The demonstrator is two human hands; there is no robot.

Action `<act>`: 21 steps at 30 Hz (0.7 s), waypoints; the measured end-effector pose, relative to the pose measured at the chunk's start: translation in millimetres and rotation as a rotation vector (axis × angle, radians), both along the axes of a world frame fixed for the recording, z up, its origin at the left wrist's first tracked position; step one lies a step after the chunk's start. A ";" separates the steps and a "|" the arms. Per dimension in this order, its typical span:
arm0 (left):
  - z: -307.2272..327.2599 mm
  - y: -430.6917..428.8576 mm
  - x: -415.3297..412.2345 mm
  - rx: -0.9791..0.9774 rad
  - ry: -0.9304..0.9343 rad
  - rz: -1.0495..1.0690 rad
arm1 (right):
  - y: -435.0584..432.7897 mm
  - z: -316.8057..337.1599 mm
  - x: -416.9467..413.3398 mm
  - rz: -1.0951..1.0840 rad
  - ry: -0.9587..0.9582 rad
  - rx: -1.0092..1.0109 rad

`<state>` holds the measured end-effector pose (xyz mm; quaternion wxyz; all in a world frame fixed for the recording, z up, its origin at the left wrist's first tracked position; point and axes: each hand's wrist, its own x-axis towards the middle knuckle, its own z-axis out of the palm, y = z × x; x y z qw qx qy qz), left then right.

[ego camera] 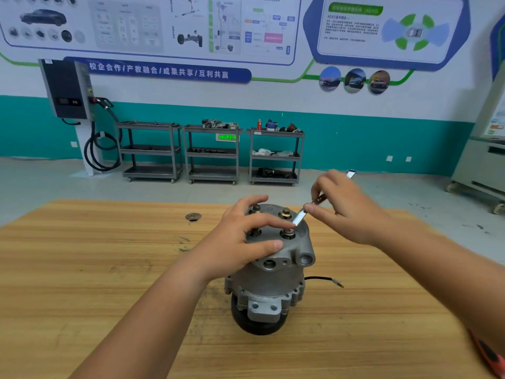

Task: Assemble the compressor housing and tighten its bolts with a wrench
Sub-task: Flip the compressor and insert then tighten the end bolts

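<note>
The compressor [269, 280] stands upright on the desk [109, 269], cover on and 4 bolts [285, 213] in. The left hand [246, 236] presses it with spread fingers. The right hand [347, 209] pinches a wrench [299, 217] on the near-right one. Tightening seems unfinished.

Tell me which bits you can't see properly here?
Head view: the silver flat metal wrench is partly hidden by the right hand pinching it.
Head view: the left hand covers part of the grey metal compressor housing top and two bolts.
Head view: the orange-red object is cut off by the bottom right corner.
Head view: small print on the wall posters is blurred.
</note>
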<state>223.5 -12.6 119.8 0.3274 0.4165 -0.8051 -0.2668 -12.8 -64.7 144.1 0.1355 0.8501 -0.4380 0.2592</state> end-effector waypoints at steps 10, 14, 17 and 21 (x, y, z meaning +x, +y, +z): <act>0.0 1.2 -3.6 -0.013 0.000 0.029 | -22.9 -35.7 11.2 0.390 -2.136 0.940; -2.7 0.6 -3.9 -0.015 0.016 0.034 | -12.2 -13.1 20.5 0.858 -2.382 0.729; -5.1 -0.2 -3.3 -0.031 0.026 0.030 | 17.2 -13.4 22.2 0.876 -2.393 0.452; -6.9 -0.1 -3.4 -0.037 0.045 0.038 | 65.4 -37.7 29.8 0.841 -2.138 0.066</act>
